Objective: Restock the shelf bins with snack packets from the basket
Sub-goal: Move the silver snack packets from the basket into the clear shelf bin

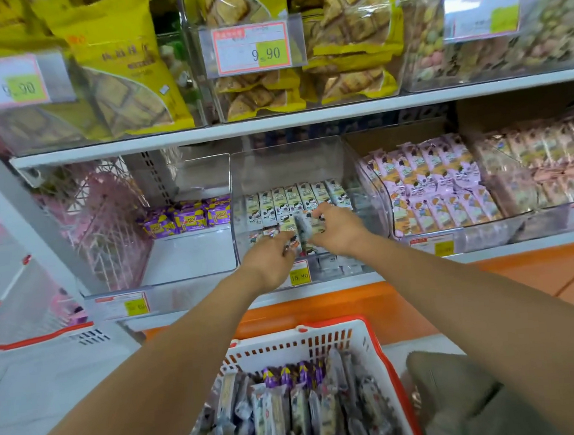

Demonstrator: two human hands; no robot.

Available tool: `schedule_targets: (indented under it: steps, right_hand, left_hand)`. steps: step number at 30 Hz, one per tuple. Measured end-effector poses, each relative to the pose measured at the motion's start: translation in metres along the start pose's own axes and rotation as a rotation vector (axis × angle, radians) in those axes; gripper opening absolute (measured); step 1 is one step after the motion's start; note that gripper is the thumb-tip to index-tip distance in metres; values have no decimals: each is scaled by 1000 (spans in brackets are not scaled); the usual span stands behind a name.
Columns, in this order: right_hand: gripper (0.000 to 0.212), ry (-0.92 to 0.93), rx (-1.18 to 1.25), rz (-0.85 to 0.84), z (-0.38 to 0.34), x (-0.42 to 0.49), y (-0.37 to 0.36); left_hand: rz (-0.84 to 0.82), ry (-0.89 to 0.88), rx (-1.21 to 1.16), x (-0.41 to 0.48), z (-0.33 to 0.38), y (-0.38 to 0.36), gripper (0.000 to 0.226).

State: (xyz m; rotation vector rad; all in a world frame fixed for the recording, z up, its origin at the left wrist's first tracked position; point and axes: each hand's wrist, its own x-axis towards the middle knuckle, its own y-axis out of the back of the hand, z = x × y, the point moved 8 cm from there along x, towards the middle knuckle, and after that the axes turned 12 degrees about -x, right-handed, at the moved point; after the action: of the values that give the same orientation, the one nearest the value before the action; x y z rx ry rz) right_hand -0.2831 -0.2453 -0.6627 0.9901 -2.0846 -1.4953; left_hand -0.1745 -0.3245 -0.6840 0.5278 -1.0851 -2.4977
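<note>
The left hand (268, 258) and right hand (339, 228) each grip small white-and-green snack packets (302, 231), standing them upright in the clear plastic shelf bin (242, 186) at twelve o'clock, apparently to extend its front row, above the red-rimmed white plastic basket (367, 345) at six o'clock.

White shelf (305, 117) w/ clear bins (291, 162) side by side

Both arms (192, 345) stretch forward. The right hand (339, 228) pinches a snack packet (303, 231). The left hand (268, 258), fingers bent, is just beside it.
</note>
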Motion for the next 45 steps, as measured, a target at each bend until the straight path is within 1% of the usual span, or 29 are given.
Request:
schedule_targets:
  steps: [2, 4, 6, 7, 9, 11, 12, 14, 15, 16, 18, 21, 23, 25, 26, 27, 29, 30, 31, 32, 33, 34, 37, 40, 42, 45]
  right_hand:
    - [44, -1, -33, 61, 6, 1, 12]
    - [46, 1, -113, 133, 14, -1, 31]
    - [49, 18, -190, 176, 19, -4, 49]
    - [50, 31, -213, 182, 20, -5, 55]
    - [49, 59, -222, 195, 20, -10, 62]
    - [47, 103, -202, 231, 18, -18, 64]
    - [46, 126, -177, 250, 18, -21, 65]
    - [45, 162, -97, 285, 19, -29, 66]
    - [45, 175, -58, 298, 20, -33, 68]
    - [44, 192, -28, 305, 21, -36, 69]
    - [41, 237, 3, 309, 25, -40, 72]
    - [40, 271, 38, 294, 39, -38, 77]
    - [42, 230, 11, 302, 58, -32, 79]
    - [46, 177, -1, 244, 77, -26, 72]
    - [49, 172, 7, 194, 84, -24, 65]
    - [52, 184, 11, 160, 88, -23, 57]
    - [54, 226, 12, 173, 92, -23, 49]
    - [54, 240, 23, 198, 93, -23, 47]
    - [54, 247, 39, 216, 95, -22, 46]
    - [55, 252, 55, 226, 96, -21, 45]
    - [55, 257, 67, 232, 97, -20, 44]
    - [55, 260, 75, 236, 98, -20, 44]
    - [55, 270, 96, 240, 99, -20, 43]
    - [55, 273, 105, 244, 99, -20, 43]
    - [55, 271, 99, 249, 99, -20, 43]
    - [54, 268, 91, 257, 98, -20, 42]
  left_hand:
    - [-6, -9, 36, 1, -1, 0, 48]
    - [-3, -35, 73, 1, 4, 1, 47]
    - [56, -88, 78, 0, 14, 7, 43]
    - [113, -123, 49, -1, 21, 13, 40]
    - [238, -172, -77, -5, 36, 25, 33]
    - [275, -140, -243, -2, 46, 29, 27]
    - [256, -96, -383, 3, 50, 28, 24]
    - [179, 59, -775, 15, 54, 16, 21]
    - [153, 144, -945, 20, 57, 10, 24]
    - [141, 201, -1060, 25, 60, 5, 30]
    - [144, 231, -1134, 35, 69, -1, 32]
    - [171, 224, -1129, 47, 79, -4, 22]
    - [180, 240, -1094, 57, 77, -4, 25]
    - [191, 261, -1024, 65, 73, -6, 24]
    - [189, 256, -949, 68, 72, -7, 20]
    - [192, 247, -811, 70, 73, -7, 22]
    - [193, 214, -530, 76, 76, -11, 31]
    - [188, 200, -468, 79, 77, -16, 31]
    - [176, 206, -450, 82, 76, -21, 39]
    - [174, 213, -440, 86, 76, -26, 51]
    - [176, 214, -407, 88, 76, -29, 58]
    - [184, 198, -358, 91, 77, -31, 61]
    - [148, 133, -145, 96, 82, -40, 64]
    - [145, 65, 213, 96, 89, -40, 57]
    - [86, 38, 322, 96, 90, -43, 54]
    - [-114, 32, 278, 97, 83, -56, 48]
